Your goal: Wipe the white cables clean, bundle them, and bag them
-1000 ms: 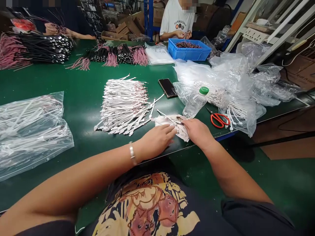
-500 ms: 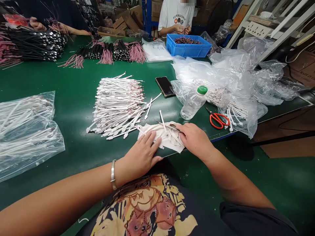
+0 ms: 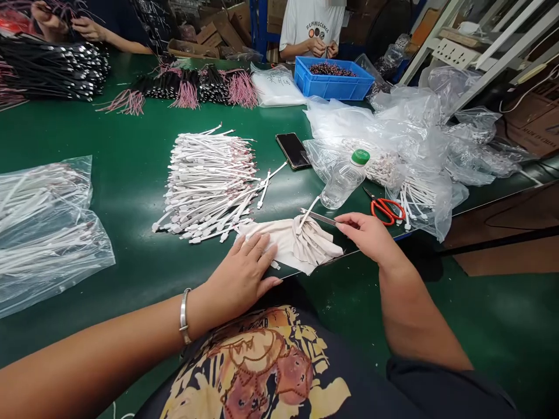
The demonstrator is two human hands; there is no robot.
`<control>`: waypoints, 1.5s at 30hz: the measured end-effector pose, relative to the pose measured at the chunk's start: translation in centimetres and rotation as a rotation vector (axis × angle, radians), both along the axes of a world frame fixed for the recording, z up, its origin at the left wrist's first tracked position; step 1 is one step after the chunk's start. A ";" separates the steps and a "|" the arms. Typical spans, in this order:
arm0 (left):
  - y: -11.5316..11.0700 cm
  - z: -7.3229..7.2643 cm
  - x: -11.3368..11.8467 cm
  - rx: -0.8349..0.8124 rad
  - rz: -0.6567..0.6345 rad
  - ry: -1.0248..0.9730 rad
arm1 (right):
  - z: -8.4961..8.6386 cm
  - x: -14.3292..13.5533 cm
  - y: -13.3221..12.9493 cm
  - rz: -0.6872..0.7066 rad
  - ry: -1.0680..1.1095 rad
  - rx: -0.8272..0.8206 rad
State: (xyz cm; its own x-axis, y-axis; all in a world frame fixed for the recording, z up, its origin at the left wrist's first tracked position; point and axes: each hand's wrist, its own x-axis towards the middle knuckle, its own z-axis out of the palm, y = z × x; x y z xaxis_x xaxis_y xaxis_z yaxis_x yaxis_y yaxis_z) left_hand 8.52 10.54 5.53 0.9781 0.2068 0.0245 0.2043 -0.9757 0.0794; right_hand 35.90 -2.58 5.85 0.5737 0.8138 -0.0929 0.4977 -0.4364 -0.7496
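My left hand lies flat, fingers stretched out, on the left part of a crumpled off-white cloth at the table's edge. A small white piece shows beside its fingertips. My right hand is closed on metal tweezers, whose tips point left over the cloth. At the tips a short white cable slants up from the bunched cloth; I cannot tell whether the tweezers grip it. A large pile of white cables with flat connectors lies left of the cloth.
Beyond the cloth are a clear bottle with a green cap, a phone and red-handled scissors. Plastic bags crowd the right; bagged cables lie left. Two people work across the table, near a blue bin and black cable bundles.
My right hand and the tweezers have moved right, and the cloth's right part is pulled and bunched that way. The short white cable has shifted right too. My left hand stays on the cloth.
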 end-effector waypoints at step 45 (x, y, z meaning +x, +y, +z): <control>2.9 1.4 2.3 -1.446 0.398 -0.480 | 1.2 -4.9 6.3 0.162 -0.288 0.246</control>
State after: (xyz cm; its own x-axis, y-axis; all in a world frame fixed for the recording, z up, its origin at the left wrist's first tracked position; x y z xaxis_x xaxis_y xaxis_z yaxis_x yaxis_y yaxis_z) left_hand 10.79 13.43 6.95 0.8166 0.5614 -0.1343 0.1017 0.0891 0.9908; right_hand 31.01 3.76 7.05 0.4107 0.8735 0.2615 0.7499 -0.1604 -0.6418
